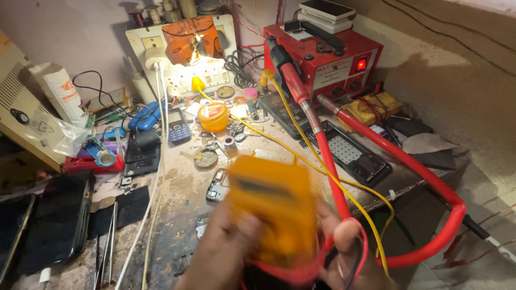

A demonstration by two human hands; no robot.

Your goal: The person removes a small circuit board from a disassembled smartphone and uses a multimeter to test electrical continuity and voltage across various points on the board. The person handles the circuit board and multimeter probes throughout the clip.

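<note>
The dirty, cluttered work desk (177,188) carries many repair things. At its back right corner stands a red box-shaped soldering station (328,59) with a lit switch; its thick red hose (398,156) runs along the right edge and loops down past the front. Beside the left edge lies a dark flat tablet (56,220). Over the front edge, both hands hold a blurred orange rectangular multimeter (271,209). The left hand (223,252) grips its left side, the right hand (346,249) its right side with thin red leads (301,271). No probe touches the small opened phone (217,185) near the desk's middle, so measuring seems not started.
</note>
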